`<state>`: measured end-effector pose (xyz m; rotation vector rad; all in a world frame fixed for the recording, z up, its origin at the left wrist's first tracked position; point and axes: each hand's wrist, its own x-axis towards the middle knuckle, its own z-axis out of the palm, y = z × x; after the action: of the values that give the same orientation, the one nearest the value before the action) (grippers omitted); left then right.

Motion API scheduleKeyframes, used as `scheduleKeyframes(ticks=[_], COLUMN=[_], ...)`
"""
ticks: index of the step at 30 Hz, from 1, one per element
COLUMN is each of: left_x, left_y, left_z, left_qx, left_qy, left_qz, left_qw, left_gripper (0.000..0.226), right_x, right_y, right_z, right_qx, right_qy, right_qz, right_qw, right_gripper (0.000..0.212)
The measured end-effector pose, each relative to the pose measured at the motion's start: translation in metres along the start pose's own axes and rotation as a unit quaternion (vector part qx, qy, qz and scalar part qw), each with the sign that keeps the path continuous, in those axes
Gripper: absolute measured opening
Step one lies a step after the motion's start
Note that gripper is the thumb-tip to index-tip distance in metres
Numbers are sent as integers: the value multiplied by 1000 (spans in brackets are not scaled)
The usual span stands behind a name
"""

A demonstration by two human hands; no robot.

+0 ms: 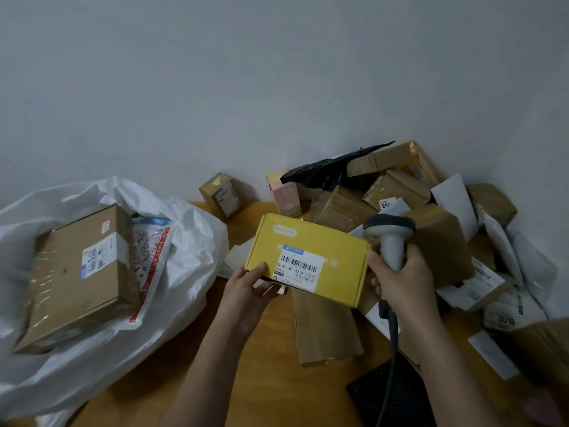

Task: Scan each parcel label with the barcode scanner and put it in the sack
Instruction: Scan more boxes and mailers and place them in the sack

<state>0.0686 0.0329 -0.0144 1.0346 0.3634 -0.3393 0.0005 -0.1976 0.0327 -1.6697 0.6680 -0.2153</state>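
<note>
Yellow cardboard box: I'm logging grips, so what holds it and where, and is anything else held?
The left hand holds the yellow cardboard box by its near left corner. The right hand grips the grey barcode scanner by its handle.

Your surface is a wooden table [271, 380] against a pale wall. Left of your left hand [246, 291], a white sack [184, 241] slumps on it, mouth open. Beyond your hands, two small boxes stand by the wall: a brown one [222, 195] and a pink one [286, 192]. A flat brown carton [326, 328] lies between your forearms. Right of your right hand [400, 282], a heap of brown boxes and white mailers [462, 241] covers that end. A black perforated panel [391, 396] lies under your right forearm.
</note>
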Motion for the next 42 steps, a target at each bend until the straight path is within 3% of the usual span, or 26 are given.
scheduleKeyframes(ticks=[3, 6, 11, 32, 37, 40, 42], left_x=[1, 0, 2, -12, -29, -40, -44], left_y=[-5, -13, -18, -28, -16, 1, 16], left_z=[1, 1, 3, 15, 16, 7, -3], left_qx=[-43, -62, -136, -161, -121, -109, -77], left_qy=[63, 103, 123, 148, 180, 181, 221], left_qz=[16, 12, -14, -7, 79, 124, 167], left_qw=[997, 993, 983, 976, 973, 970, 958], left_gripper=[33, 35, 34, 45, 60, 40, 30], right_x=[-13, -28, -43, -67, -73, -78, -83], right_y=[-13, -28, -42, -62, -63, -63, -66], right_z=[0, -1, -6, -41, -32, -18, -4], right_qx=[-17, 0, -14, -20, -20, -35, -43], right_qy=[-29, -109, -202, -225, -222, -221, -226], right_qz=[-10, 20, 14, -31, -8, -3, -13], right_qw=[999, 994, 979, 974, 975, 975, 973], right_gripper=[29, 31, 31, 34, 33, 31, 30])
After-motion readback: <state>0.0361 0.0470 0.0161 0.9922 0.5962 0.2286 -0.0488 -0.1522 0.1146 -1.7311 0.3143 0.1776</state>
